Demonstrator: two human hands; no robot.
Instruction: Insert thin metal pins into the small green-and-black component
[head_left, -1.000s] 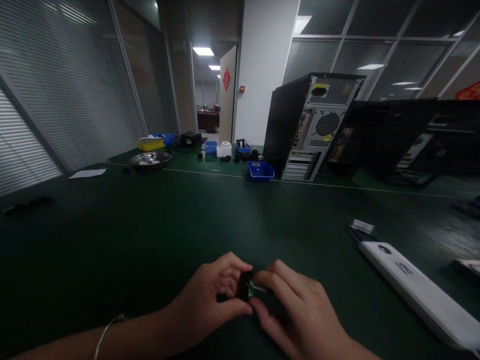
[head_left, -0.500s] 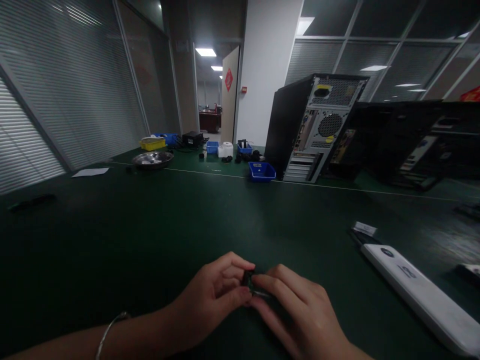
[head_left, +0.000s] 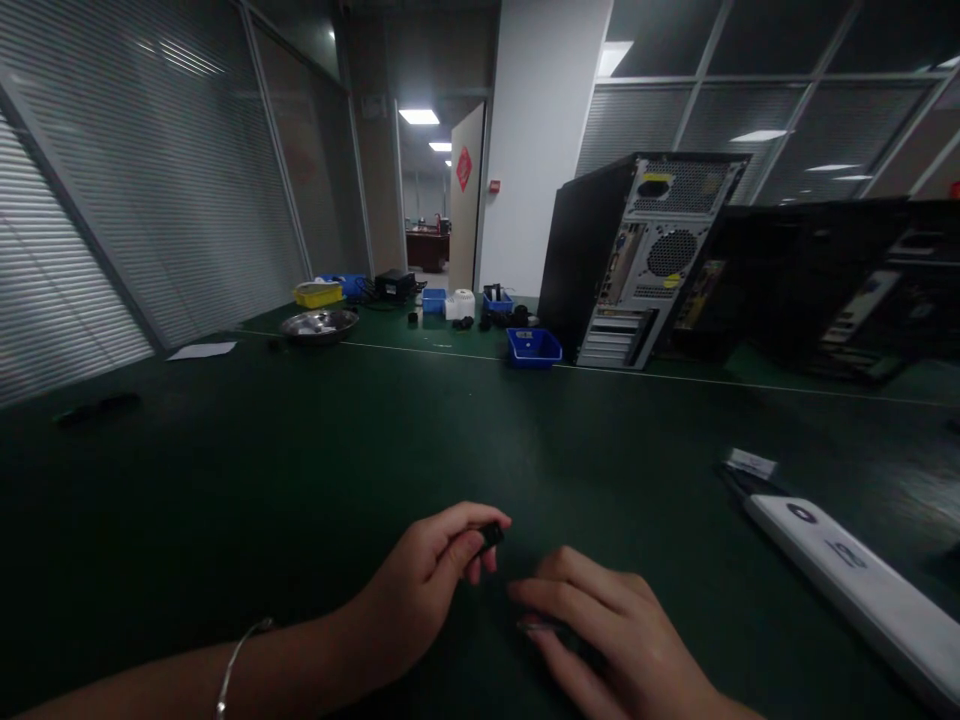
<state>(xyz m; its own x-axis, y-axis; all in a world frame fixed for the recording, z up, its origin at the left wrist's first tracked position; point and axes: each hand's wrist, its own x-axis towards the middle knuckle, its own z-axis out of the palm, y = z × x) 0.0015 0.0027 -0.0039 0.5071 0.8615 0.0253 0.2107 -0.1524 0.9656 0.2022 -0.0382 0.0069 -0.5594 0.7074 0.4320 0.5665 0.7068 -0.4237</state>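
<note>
left hand [head_left: 427,590]: fingertips pinching a small black plastic part [head_left: 491,537], raised just above the dark green table mat [head_left: 300,470]. right hand [head_left: 607,640]: just beside it, fingers flat on the mat, grip cannot be told.

Your left hand [head_left: 427,590] pinches a small black part [head_left: 491,537] over the dark green mat [head_left: 300,450]. White bar [head_left: 855,585] to your right. Far off: blue bin [head_left: 533,347], yellow tray [head_left: 318,295], silver dish [head_left: 319,324], black tower case [head_left: 637,255], red diamond sign [head_left: 464,168].
</note>
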